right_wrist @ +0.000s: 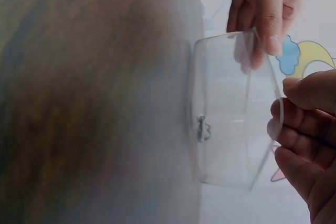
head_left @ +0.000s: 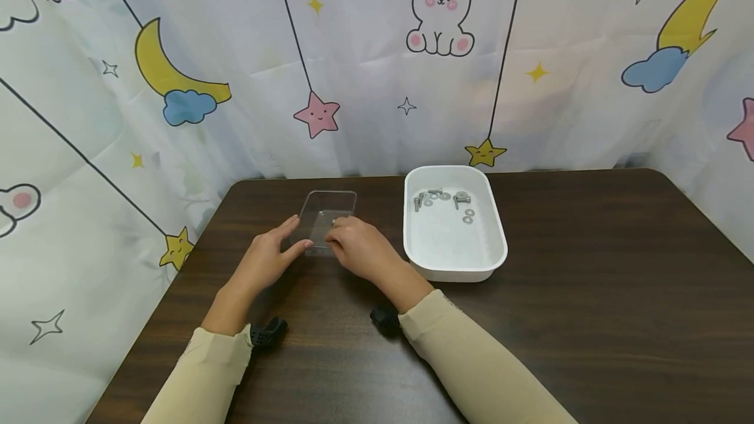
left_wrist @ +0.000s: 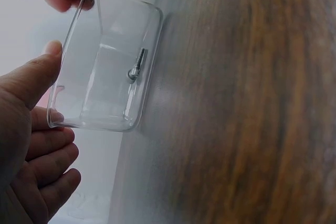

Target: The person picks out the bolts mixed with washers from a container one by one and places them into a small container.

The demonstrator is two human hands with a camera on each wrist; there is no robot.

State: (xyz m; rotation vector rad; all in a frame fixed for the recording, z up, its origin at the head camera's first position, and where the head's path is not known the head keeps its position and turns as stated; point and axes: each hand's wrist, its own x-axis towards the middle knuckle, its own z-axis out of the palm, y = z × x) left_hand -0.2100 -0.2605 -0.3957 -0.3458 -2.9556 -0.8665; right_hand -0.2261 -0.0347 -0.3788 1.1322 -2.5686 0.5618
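A clear plastic box (head_left: 326, 205) stands on the table. Inside, a small bolt (left_wrist: 136, 66) lies at the bottom with a wider ring near one end; in the right wrist view it is blurred. My left hand (head_left: 268, 256) holds the box's near left corner, thumb at the rim and fingers along the outside wall. My right hand (head_left: 362, 247) is over the near right part of the box, fingertips right at the rim. In the right wrist view its thumb (right_wrist: 307, 90) stands apart from the bent fingers, with nothing visible between them.
To the right of the clear box is a white tray (head_left: 453, 254) holding several loose bolts (head_left: 418, 201) and flat washers (head_left: 468, 216). Both are on a dark wooden table (head_left: 589, 293). A patterned curtain (head_left: 365, 51) hangs along the far and left edges.
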